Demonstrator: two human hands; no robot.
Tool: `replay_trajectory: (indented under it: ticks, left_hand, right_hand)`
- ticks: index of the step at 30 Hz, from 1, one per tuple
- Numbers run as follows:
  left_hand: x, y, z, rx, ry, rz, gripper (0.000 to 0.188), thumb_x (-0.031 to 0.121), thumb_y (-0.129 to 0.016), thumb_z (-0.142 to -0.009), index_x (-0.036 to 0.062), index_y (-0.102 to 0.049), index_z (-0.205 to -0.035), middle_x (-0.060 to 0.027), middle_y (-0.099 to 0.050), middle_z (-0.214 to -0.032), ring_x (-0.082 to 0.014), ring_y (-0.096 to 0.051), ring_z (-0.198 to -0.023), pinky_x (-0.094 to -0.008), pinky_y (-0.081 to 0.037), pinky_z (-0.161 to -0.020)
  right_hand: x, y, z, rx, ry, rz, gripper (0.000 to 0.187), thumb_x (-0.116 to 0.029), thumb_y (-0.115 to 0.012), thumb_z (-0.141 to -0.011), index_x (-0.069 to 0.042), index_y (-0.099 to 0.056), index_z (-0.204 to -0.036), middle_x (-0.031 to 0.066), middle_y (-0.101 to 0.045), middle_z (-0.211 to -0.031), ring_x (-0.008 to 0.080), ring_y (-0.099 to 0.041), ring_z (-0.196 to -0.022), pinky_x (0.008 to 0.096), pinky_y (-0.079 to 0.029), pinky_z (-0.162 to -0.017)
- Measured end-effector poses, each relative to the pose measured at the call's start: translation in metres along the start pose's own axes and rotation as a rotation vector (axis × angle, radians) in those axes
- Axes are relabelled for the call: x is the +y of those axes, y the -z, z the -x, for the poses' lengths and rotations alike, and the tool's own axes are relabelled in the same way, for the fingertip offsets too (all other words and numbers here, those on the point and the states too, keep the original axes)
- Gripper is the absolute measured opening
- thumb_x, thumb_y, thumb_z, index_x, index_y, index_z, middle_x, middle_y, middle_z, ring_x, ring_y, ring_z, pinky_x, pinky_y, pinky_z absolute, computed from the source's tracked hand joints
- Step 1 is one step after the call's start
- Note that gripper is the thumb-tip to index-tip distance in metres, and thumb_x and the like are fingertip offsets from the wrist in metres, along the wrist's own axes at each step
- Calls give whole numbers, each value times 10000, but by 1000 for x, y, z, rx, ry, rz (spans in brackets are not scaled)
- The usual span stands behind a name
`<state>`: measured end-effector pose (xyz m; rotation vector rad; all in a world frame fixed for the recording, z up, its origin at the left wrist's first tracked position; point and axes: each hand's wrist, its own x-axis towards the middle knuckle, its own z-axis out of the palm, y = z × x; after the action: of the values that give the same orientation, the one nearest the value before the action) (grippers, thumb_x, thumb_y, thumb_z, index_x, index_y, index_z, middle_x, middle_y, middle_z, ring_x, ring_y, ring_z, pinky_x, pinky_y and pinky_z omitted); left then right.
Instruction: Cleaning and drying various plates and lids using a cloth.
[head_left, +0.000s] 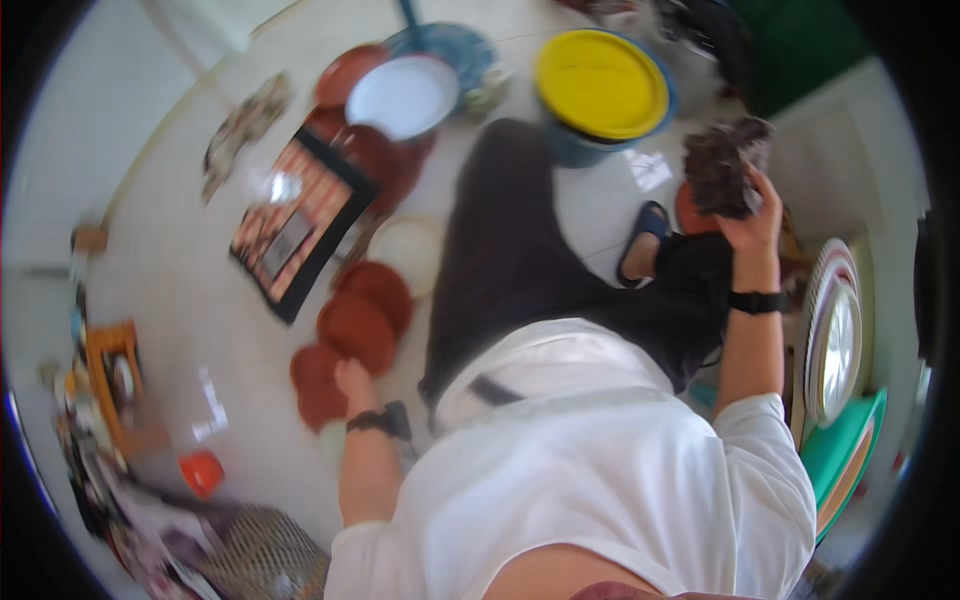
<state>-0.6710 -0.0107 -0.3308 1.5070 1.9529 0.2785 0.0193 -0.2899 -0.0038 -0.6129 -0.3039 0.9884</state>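
Note:
At the right, my right hand (pixel 755 215) is closed around a crumpled dark brown cloth (pixel 728 165), held up beside my knee. Low on the left, my left hand (pixel 353 382) grips the edge of a reddish-brown round plate (pixel 317 383), though motion blurs its fingers. Two more plates of that colour, a middle one (pixel 355 330) and a farther one (pixel 388 290), overlap just beyond it. A pale round dish (pixel 408 255) sits next to them, partly hidden by my leg.
Ahead stand a yellow-lidded blue bucket (pixel 602 85), a white basin (pixel 403 97) and brown bowls (pixel 385 165). A black-edged patterned mat (pixel 300 225) lies left. Trays (pixel 835 335) lean at the right. A small orange bowl (pixel 201 472) and wooden frame (pixel 118 385) are far left.

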Motion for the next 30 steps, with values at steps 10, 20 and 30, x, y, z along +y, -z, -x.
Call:
replay_trajectory:
  ticks: [10,20,30]
  left_hand:
    - [559,-17,89,-297,-791,705,323,132,-525,-981,15,-535,-1282,-64,-582,-1212,-127,-557,-1046,-269,-458,-864]
    - [685,-166,232,-930,-1055,707,284,94,-535,-964,38,-587,-1238,-40,-623,-1061,-78,-526,-807,-214,-451,-737]
    - [646,-219,240,-1104,-947,211,268,96,-558,-927,22,-602,-1181,-45,-623,-1058,-107,-593,-855,-232,-481,-668]
  right_hand:
    - [-50,-15,120,201,738,-2,474,-391,-546,-940,-35,-580,-1252,149,-635,-1209,310,-605,-1125,466,-454,-1024]
    - [-68,-71,306,1187,621,603,377,30,-493,-787,19,-629,-1138,94,-634,-1082,148,-623,-931,272,-520,-842]
    - [-130,-51,369,1890,-611,1993,266,-333,-624,-836,-100,-735,-897,141,-705,-881,339,-657,-835,415,-508,-696]
